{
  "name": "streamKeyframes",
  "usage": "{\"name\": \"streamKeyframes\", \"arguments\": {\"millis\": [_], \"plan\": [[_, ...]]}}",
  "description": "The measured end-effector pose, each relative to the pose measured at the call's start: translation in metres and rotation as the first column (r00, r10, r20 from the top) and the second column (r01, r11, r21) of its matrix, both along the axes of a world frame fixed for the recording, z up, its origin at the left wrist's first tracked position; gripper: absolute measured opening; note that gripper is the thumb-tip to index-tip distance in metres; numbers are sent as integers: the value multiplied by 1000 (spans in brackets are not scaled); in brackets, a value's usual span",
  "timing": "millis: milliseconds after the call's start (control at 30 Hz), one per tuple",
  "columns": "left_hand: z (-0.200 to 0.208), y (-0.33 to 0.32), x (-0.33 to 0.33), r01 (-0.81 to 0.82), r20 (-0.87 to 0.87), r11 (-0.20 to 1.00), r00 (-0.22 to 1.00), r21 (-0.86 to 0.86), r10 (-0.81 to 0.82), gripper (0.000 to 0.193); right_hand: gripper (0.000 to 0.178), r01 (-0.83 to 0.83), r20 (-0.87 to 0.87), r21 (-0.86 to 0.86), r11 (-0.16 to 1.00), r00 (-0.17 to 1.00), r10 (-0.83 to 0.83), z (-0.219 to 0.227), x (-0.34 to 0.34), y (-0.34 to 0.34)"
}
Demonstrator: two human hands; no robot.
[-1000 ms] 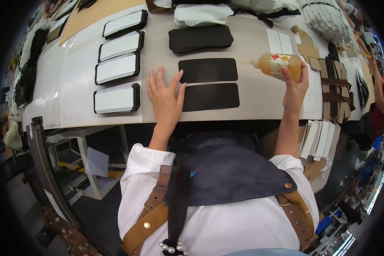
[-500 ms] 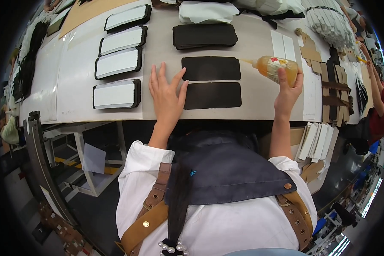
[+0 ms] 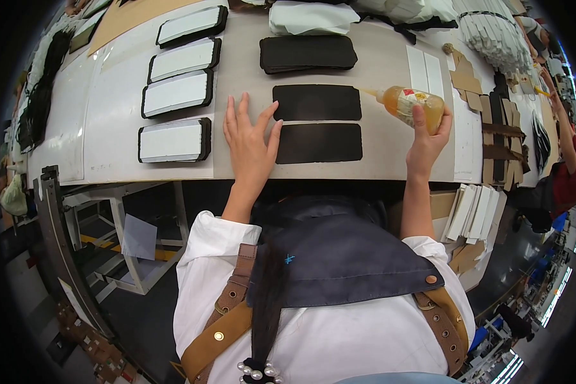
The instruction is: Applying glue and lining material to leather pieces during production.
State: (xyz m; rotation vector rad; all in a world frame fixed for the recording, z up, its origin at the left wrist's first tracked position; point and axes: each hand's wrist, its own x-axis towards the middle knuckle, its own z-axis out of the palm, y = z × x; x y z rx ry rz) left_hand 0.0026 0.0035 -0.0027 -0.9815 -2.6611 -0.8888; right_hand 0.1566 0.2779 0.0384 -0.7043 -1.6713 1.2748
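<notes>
Two thin black rounded rectangular pieces lie one behind the other on the table: the far black piece [image 3: 317, 103] and the near black piece [image 3: 320, 143]. My left hand [image 3: 248, 137] rests at their left ends, fingers spread, with thumb and forefinger at their edges. In my right hand [image 3: 427, 137] is a clear squeeze bottle [image 3: 434, 110] of amber liquid, tilted on its side. Its thin nozzle points left, its tip at the far piece's upper right corner. Behind these pieces sits a stack of similar black pieces [image 3: 308, 54].
On the left stand several black-edged stacks topped with white panels [image 3: 174, 142]. White strips [image 3: 425, 69] lie beyond the bottle, and brown card pieces [image 3: 465, 80] to the right. A white cloth [image 3: 312, 18] is at the back. Another person's arm [image 3: 562, 121] shows at far right.
My right hand and the bottle have shifted slightly left, and the bottle has turned a little. My left hand and the black pieces stay in place.
</notes>
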Motion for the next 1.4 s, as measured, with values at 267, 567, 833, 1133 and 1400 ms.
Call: {"name": "streamKeyframes", "arguments": {"millis": [267, 567, 833, 1133, 1400], "plan": [[0, 1, 1, -3, -5, 1000, 1000, -3, 3, 34, 55, 3, 10, 37, 999, 1000, -4, -3, 0, -2], [0, 0, 0, -5, 9, 1000, 1000, 4, 5, 34, 57, 4, 27, 53, 999, 1000, -5, -3, 1, -7], [0, 0, 0, -7, -11, 1000, 1000, -4, 7, 35, 60, -14, 53, 114, 993, 999, 8, -6, -2, -18], [-4, -1, 0, -18, -8, 1000, 1000, 22, 18, 34, 60, -97, 55, 142, 985, 994, 90, -3, -22, -43], [-3, -2, 0, -26, 3, 999, 1000, 29, 26, 34, 63, -185, 63, 193, 964, 982, 176, -5, -41, -59]]}}
